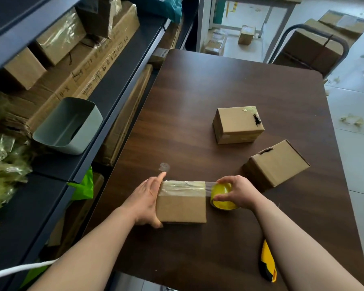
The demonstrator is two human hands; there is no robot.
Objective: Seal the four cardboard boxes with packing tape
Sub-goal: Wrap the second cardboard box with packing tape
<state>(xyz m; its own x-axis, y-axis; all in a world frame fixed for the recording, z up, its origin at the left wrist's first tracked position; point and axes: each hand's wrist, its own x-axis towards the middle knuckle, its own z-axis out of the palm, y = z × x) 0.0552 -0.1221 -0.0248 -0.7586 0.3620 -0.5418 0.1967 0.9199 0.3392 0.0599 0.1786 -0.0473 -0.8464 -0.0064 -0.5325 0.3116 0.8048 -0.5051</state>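
The nearest cardboard box sits at the near middle of the dark wooden table, right in front of the person. A strip of clear packing tape lies across its top and runs off the right edge, stretched taut to a roll of tape with a yellow core held just beside the box. The right hand grips that roll, with the fingers curled over its top and the thumb pressed against its near side. The left hand clasps the left end of the box: the palm lies flat on the side, the thumb reaches along the far top edge, and the fingertips curl round the near bottom corner.

A crumpled scrap of clear tape lies on the table just beyond the left hand. Two more small cardboard boxes stand farther out, one near the table's centre and one to the right, turned at an angle. A yellow and black utility knife lies by the right forearm near the table's edge. To the left, dark shelving holds cartons and a grey plastic bin.
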